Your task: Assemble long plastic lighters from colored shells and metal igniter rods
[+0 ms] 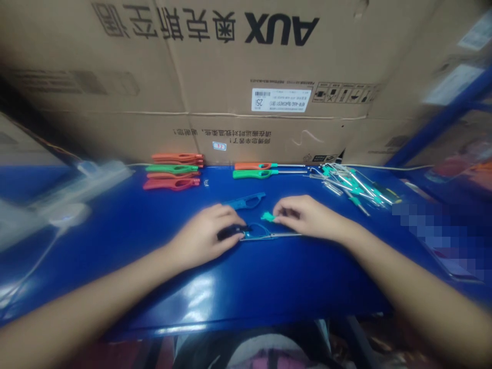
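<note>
My left hand (pixel 205 233) rests on the blue table (pixel 154 246), its fingers curled over the dark end of a blue lighter body (pixel 265 234) that lies flat with its metal tube pointing right. My right hand (pixel 307 215) pinches a small green plastic piece (pixel 268 217) just above that body. A separate blue half-shell (pixel 246 201) lies just behind my hands.
Orange, green and red lighter shells (pixel 175 171) are stacked at the back left. Two assembled lighters, orange (pixel 255 165) and green (pixel 255 174), lie at the back centre. A heap of green inner parts with metal tubes (pixel 353 187) sits at the back right. A large cardboard box (pixel 246 77) walls off the rear.
</note>
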### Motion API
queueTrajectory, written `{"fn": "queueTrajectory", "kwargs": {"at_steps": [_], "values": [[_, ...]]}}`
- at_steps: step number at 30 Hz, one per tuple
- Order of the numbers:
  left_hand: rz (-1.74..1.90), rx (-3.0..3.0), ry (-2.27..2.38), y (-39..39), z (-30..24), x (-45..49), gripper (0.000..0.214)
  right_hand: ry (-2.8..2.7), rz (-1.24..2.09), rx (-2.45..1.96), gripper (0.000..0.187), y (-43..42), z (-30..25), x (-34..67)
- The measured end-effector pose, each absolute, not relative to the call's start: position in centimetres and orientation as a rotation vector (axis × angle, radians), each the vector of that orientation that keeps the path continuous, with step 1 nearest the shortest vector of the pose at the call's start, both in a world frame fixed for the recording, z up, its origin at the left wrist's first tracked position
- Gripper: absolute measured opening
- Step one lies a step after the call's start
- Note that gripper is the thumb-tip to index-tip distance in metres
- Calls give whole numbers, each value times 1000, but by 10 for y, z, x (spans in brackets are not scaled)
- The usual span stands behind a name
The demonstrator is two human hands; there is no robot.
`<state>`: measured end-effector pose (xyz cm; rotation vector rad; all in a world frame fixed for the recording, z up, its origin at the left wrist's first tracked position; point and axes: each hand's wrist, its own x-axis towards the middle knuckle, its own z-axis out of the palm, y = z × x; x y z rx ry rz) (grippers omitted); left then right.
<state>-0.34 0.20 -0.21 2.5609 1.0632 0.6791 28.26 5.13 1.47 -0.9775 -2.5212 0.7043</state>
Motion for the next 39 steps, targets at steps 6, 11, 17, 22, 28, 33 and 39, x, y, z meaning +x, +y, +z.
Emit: {"fn": "queueTrajectory", "kwargs": {"at_steps": [6, 11, 17, 22, 28, 33, 39], "values": [[633, 2541, 1087, 2, -2, -4, 21, -2541, 691, -849, 5, 37, 8, 267], [617, 2523, 1089, 2, -3, -4, 25, -2548, 708, -855, 5, 34, 1, 261], [614, 2544, 1083, 0, -2, -3, 27, -2577, 670, -824, 11, 30, 1, 258], [642, 2533, 1059, -1, -4, -1, 25, -2627, 579, -809, 13, 28, 2, 257], [654, 2514, 1047, -1, -5, 0, 23, -2748, 349, -742, 16, 26, 0, 256], [616, 2464, 1075, -3, -4, 0, 20, -2755, 104, -613, 23, 24, -2, 257], [578, 2380, 1126, -3, -4, 2, 18, -2744, -77, -533, 27, 22, -1, 256]]}}
